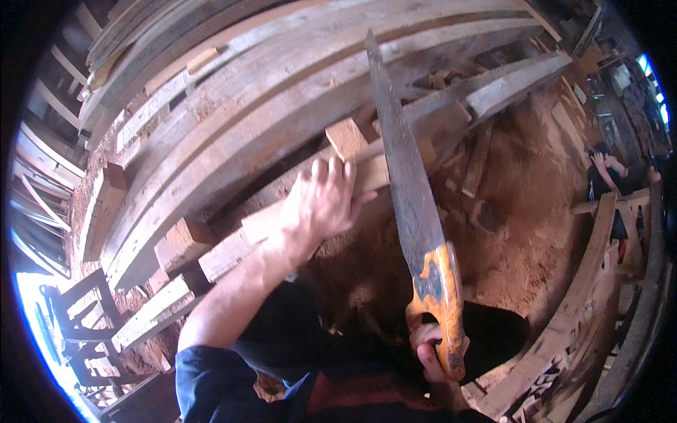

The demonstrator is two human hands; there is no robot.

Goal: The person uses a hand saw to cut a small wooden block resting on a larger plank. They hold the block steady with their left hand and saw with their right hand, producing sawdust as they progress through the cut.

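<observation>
My left hand (321, 197) has its fingers curled over a pale wooden board (257, 218), beside a short wooden block (345, 134). My right hand (434, 352) grips the orange, worn handle of a handsaw (405, 176). The long grey blade points up and away from me, crossing in front of the board just right of my left hand; whether its teeth touch the wood I cannot tell.
Long beams (247, 106) lie across the top, with offcuts and dark frames (92, 331) at left. Reddish sawdust covers the ground (508, 282). A co-worker (606, 176) is at the far right, behind curved planks (564, 331) and wooden trestles.
</observation>
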